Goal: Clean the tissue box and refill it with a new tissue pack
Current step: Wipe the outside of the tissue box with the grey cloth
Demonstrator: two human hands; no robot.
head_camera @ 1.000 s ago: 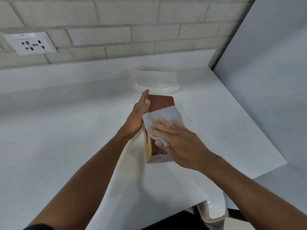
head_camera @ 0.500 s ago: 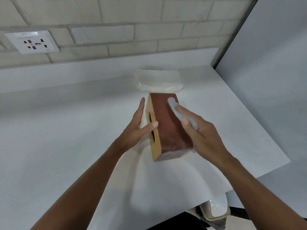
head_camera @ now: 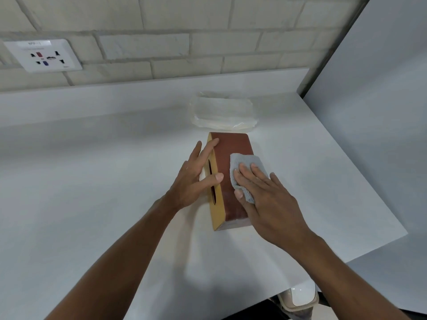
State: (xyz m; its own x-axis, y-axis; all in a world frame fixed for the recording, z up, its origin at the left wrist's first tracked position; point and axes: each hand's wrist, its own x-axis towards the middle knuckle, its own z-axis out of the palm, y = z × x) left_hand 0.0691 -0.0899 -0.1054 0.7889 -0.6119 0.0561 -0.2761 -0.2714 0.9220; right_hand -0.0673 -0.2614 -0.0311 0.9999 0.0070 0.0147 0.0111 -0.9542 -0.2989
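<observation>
I see the tissue box (head_camera: 227, 151) on its side, brown face up, yellow slotted face left; left grip (head_camera: 194, 179) braces it, fingers straight; right grip (head_camera: 270, 199), fingers flat, presses grey cloth (head_camera: 245, 159) on top.

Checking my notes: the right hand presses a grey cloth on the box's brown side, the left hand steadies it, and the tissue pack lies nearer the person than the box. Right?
Not quite: the head view shows the tissue pack beyond the box, toward the wall. The rest holds.
</observation>
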